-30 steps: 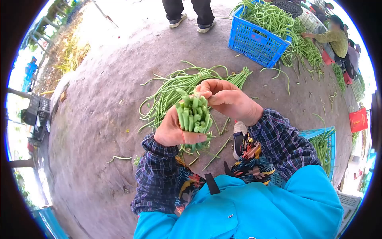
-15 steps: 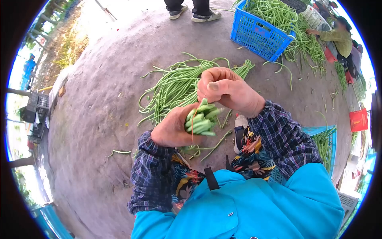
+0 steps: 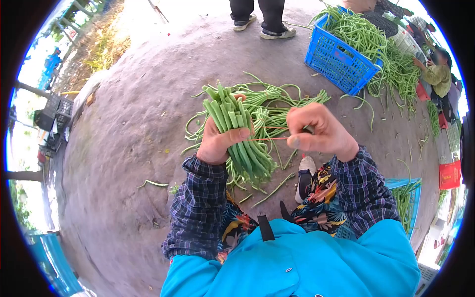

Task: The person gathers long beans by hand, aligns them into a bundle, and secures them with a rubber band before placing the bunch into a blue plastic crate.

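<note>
My left hand (image 3: 221, 140) is wrapped round a bundle of green beans (image 3: 238, 131), its thumb across the front and the cut ends fanned out above. To the right, my right hand (image 3: 321, 129) pinches a thin red band (image 3: 269, 138), stretched in two strands between the bundle and my fingers. Beneath and behind both hands, a loose pile of long green beans (image 3: 269, 101) lies on the ground.
A blue crate (image 3: 341, 62) heaped with long beans stands at the upper right. Someone's legs (image 3: 271, 17) are at the top, and people crouch at the far right. A second blue crate (image 3: 415, 203) and a red bag (image 3: 450, 175) lie to the right.
The bundle has turned from end-on to upright and its length now shows. My right hand has moved away to the right, drawing the red band out from the bundle.
</note>
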{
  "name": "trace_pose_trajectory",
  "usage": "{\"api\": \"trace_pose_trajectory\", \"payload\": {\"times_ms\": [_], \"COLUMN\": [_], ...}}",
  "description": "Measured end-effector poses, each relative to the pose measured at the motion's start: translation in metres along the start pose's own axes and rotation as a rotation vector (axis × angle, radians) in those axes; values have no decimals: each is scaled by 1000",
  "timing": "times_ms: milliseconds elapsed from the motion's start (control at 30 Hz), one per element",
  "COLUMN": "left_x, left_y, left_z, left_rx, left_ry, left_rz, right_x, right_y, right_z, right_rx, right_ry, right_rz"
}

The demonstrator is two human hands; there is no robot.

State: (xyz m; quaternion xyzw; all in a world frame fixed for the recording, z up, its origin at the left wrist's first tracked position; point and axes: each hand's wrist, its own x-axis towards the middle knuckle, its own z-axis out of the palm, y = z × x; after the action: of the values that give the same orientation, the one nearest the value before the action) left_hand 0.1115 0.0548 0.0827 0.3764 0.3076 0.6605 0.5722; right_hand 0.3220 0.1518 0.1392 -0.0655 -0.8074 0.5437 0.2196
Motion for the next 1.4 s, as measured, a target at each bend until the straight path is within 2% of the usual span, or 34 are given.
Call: {"api": "trace_pose_trajectory", "payload": {"times_ms": [33,100,167,233,267,300,367,400,433,500,533,600,633,700,833,900,933,1000,1133,1200,1300,1367,1400], "left_x": [0,4,9,13,14,14,15,16,17,19,20,22,23,24,23,24,25,24,22,21,24,28,27], "left_y": [2,2,-1,-5,-6,-6,-5,-5,-7,-7,-9,-11,-11,-12,-9,-10,-8,-10,-10,-13,-28,-35,-32], "left_z": [-1,0,1,-4,-5,-3,5,9,14,25,30,35,37,43,56,58,59,59,37,36,33,38,40], "left_rx": [-3,3,85,119,54,-10,-55,-106,-160,-156,-102,-51,-54,88,82,129,133,82,73,62,175,-43,-31], "left_ry": [7,16,9,37,62,87,88,99,110,118,151,158,150,185,145,161,135,122,137,95,-4,-26,-83], "left_rz": [23,58,73,102,103,105,113,144,174,181,223,275,266,344,301,289,282,326,324,265,164,57,10], "right_x": [2,4,1,3,1,-1,-6,0,0,5,9,18,20,23,30,31,30,30,33,29,30,33,33], "right_y": [3,11,12,6,-4,-6,-7,0,0,-5,-6,-5,-1,9,10,7,6,7,12,21,25,38,40], "right_z": [5,17,25,26,23,19,10,8,7,9,9,2,-1,-8,-5,-1,-2,-6,1,3,9,14,18], "right_rx": [-1,-420,-540,-419,-217,-218,343,702,697,1294,1292,1086,1082,856,645,98,98,-214,-112,-392,-475,-476,-477], "right_ry": [-2,-65,-137,-230,-187,-195,122,139,143,316,323,567,579,475,527,648,649,518,380,191,209,254,300], "right_rz": [-4,167,128,-236,-257,-266,-270,-374,-380,-299,-300,-214,-215,-290,-278,-169,-167,-196,-262,-190,-82,-96,-113]}}
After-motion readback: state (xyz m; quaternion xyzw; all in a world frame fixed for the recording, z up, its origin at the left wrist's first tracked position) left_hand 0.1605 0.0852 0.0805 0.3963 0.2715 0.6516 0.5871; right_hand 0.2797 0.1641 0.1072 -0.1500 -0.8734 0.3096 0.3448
